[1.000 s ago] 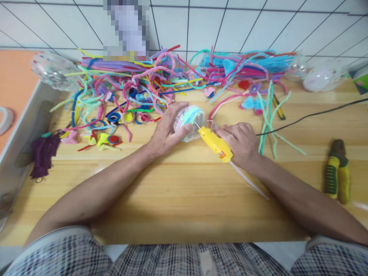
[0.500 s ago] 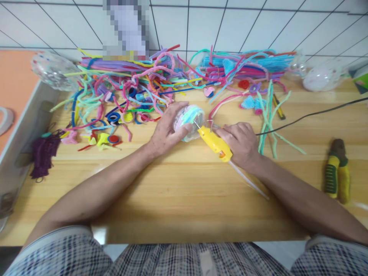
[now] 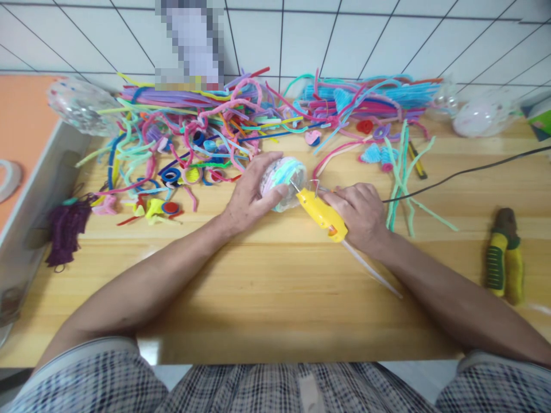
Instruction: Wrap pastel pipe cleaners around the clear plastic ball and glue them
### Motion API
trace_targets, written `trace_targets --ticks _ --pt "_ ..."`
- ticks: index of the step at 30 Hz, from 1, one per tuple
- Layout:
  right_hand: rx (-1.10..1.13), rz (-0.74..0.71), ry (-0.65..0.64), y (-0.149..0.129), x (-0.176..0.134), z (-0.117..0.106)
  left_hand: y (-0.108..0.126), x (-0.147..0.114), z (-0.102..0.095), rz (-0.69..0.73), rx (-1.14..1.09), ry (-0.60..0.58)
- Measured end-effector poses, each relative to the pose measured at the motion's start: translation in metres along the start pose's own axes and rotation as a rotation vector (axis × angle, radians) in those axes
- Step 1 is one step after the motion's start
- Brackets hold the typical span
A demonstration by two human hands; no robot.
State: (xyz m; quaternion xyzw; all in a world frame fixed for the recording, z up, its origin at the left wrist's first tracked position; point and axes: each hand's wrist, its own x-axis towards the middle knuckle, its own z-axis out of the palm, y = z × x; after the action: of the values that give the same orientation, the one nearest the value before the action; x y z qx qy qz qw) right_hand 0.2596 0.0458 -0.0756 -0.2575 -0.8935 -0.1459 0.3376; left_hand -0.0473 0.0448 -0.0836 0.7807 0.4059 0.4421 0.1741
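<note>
My left hand [image 3: 253, 192] is wrapped round a clear ball [image 3: 287, 175] with pastel green, blue and lilac pipe cleaners across its surface. In my right hand [image 3: 359, 212] is a yellow hot glue gun [image 3: 321, 213], its metal nozzle pointing up and left at the ball's right side. Whether the tip touches the ball I cannot tell. A whitish glue stick [image 3: 372, 268] sticks out of the gun's rear. Just right of my right hand lie several mint-green pipe cleaners [image 3: 404, 183], crossing one another.
Heaps of coloured pipe cleaners [image 3: 172, 94] line the back, by the tiled wall [image 3: 310, 40]. Pliers [image 3: 504, 258] lie at the right, a purple tassel [image 3: 66, 229] at the left. A black cable [image 3: 465, 171] runs in from the right. A cutter knife [image 3: 417, 160] lies behind the green strands.
</note>
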Motion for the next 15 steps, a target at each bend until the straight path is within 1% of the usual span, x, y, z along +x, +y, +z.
trace_targets --ticks 8,15 --pt "-0.005 0.008 0.005 0.0007 -0.002 0.0016 -0.0011 -0.0005 0.0007 0.003 -0.004 0.006" --pt "0.02 0.036 -0.061 0.0021 -0.0055 0.0015 0.0002 0.0 -0.0004 -0.008 -0.006 -0.008"
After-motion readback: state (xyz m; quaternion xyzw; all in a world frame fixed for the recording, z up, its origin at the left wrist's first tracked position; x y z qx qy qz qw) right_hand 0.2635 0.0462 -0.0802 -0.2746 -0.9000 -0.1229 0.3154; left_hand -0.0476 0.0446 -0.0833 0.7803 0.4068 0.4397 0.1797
